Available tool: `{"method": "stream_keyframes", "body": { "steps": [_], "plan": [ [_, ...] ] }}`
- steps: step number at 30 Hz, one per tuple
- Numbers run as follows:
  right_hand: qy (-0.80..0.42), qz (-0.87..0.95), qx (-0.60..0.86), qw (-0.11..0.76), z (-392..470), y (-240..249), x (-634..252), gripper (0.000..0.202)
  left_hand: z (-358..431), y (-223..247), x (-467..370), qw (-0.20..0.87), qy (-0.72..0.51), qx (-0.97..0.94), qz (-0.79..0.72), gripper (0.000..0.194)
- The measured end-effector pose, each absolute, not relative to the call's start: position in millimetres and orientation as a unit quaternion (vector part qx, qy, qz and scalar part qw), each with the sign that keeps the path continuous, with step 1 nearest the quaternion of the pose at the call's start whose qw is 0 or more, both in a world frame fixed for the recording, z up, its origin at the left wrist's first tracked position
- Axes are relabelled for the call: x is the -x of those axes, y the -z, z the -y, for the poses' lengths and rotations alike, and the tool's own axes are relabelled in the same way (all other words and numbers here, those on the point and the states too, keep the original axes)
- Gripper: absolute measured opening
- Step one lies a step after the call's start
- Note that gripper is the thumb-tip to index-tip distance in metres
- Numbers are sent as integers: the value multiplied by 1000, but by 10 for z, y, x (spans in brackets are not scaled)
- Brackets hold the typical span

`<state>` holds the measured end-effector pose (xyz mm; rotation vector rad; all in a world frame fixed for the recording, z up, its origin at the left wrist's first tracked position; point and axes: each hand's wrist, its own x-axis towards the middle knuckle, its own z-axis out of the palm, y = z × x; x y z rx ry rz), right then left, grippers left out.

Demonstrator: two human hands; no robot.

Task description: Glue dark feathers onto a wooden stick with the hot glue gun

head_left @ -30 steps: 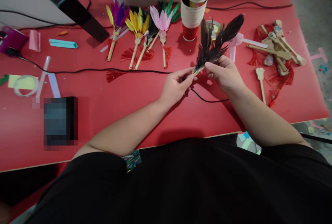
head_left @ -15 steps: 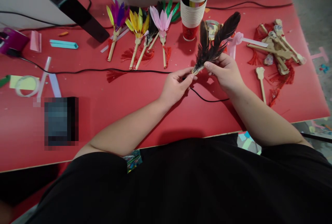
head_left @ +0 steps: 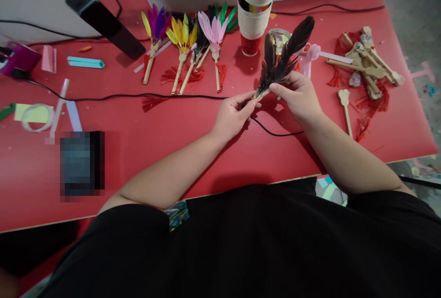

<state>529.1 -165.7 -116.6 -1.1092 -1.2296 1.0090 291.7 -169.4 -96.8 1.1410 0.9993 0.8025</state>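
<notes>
A bunch of black feathers (head_left: pixel 280 56) is held above the red table (head_left: pixel 193 123), tips fanning up and to the right. My left hand (head_left: pixel 232 116) pinches the quill ends at the bottom of the bunch. My right hand (head_left: pixel 298 95) grips the same bunch just above, thumb and fingers around the lower part of the feathers. A black cable (head_left: pixel 279 133) runs across the table under both hands.
Several finished feather fans on wooden sticks with red tassels (head_left: pixel 188 45) lie at the back. A stack of red and white paper cups (head_left: pixel 255 10) stands behind the feathers. Wooden sticks and tassels (head_left: pixel 367 65) are piled at right. Tape (head_left: pixel 34 116), a glue gun (head_left: pixel 312 56) and a black device (head_left: pixel 103 22) lie around.
The spread feathers have been drawn closer together into a narrower bunch. Both hands stay almost in place at the quill ends.
</notes>
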Motion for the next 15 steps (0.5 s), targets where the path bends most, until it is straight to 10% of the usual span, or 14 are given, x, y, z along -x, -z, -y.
{"method": "stream_keyframes", "body": {
  "steps": [15],
  "plan": [
    [-450,487,481,573,1694,1008,-5198,61,1697,1038,-2913,647,-365,-512,-432,38]
  ]
}}
